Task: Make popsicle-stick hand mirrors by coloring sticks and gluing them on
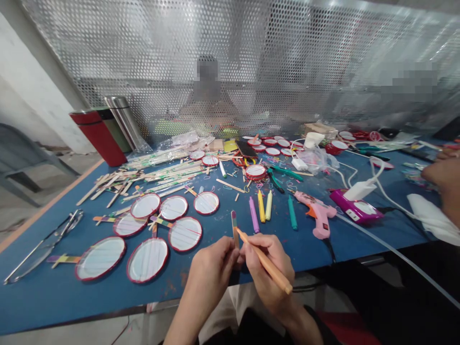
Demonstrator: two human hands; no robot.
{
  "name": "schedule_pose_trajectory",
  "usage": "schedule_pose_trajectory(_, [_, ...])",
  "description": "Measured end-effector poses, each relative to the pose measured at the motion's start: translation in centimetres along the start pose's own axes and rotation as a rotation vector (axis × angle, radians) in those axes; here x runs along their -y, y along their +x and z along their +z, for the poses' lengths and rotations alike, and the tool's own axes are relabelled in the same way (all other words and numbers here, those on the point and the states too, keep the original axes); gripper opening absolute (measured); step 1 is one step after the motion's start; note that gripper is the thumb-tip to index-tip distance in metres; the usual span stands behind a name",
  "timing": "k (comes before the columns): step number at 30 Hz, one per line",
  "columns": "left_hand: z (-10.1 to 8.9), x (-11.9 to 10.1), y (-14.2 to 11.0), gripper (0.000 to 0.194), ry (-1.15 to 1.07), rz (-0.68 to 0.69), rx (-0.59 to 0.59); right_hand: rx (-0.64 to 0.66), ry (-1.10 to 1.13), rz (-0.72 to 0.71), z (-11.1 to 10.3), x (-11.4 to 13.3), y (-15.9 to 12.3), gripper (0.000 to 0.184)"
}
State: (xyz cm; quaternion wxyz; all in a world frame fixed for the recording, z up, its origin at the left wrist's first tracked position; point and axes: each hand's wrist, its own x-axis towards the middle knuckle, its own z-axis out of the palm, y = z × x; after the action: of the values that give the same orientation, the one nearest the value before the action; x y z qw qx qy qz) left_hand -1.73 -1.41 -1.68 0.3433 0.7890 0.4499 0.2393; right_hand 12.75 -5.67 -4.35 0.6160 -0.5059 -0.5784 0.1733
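Note:
My left hand [212, 266] is closed round the lower end of a wooden craft stick [235, 226] with coloured bands, held upright above the near edge of the blue table [53, 292]. My right hand [268, 268] grips an orange crayon [268, 263] like a pen, its tip touching the stick. Purple, yellow, cream and green crayons [261, 207] lie on the table just beyond my hands. Several round white lids with red rims [185, 233], some with coloured sticks attached, lie to the left.
A pink glue gun [316, 213], a magenta power strip [355, 210] with white cables and loose wooden sticks [161, 172] lie around. Red and steel flasks [104, 136] stand back left. A perforated metal screen rises behind. Another person's hand [443, 177] is at right.

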Motion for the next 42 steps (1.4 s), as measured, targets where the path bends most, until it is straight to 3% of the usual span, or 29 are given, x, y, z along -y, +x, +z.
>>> schedule_pose_trajectory(28, [-0.06,-0.24,-0.09,0.024,-0.03,0.001,-0.008,-0.012,0.065,0.057,0.12,0.11,0.02,0.015])
schedule_pose_trajectory(42, [0.03,-0.09,0.08,0.024,-0.008,0.004,-0.006,0.019,0.048,0.011,0.02,0.06,-0.05,0.017])
